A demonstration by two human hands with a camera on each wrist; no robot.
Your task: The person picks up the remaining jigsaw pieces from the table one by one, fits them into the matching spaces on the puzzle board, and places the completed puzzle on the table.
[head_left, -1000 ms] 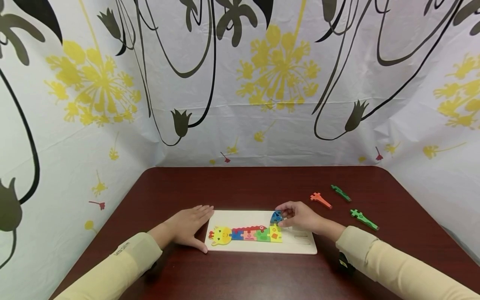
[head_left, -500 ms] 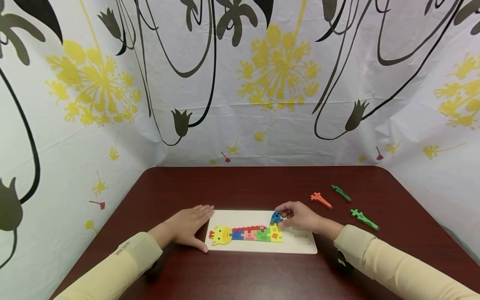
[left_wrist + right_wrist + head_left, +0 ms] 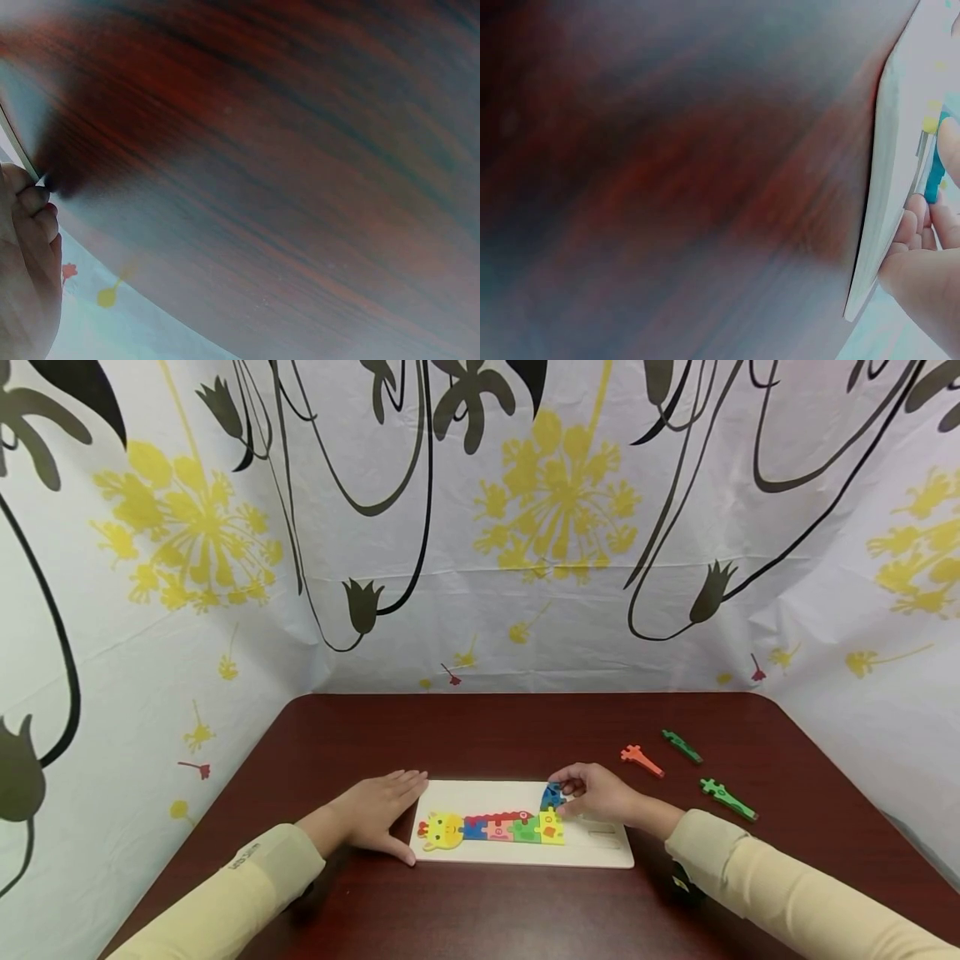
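A pale puzzle board point(image 3: 480, 795) lies on the table with a giraffe picture in it: a yellow head point(image 3: 444, 832) at the left, then blue, pink, green and yellow pieces in a row under a red mane strip point(image 3: 498, 817). My right hand point(image 3: 600, 793) pinches a blue puzzle piece point(image 3: 552, 793) between thumb and fingers, just above the yellow piece point(image 3: 552, 828). In the right wrist view this blue piece point(image 3: 934, 176) shows edge-on over the board. My left hand point(image 3: 384, 814) rests at the board's left edge, fingers straight and thumb spread.
To the right of the board lie an orange puzzle piece point(image 3: 641, 761), a dark green one point(image 3: 682, 746) and a light green one point(image 3: 729, 799). The dark red wooden table point(image 3: 480, 735) ends at a white cloth point(image 3: 465, 635) with flower prints.
My right sleeve has shifted very slightly left. The fingers still pinch the blue puzzle piece in about the same spot, and my left hand has stayed still.
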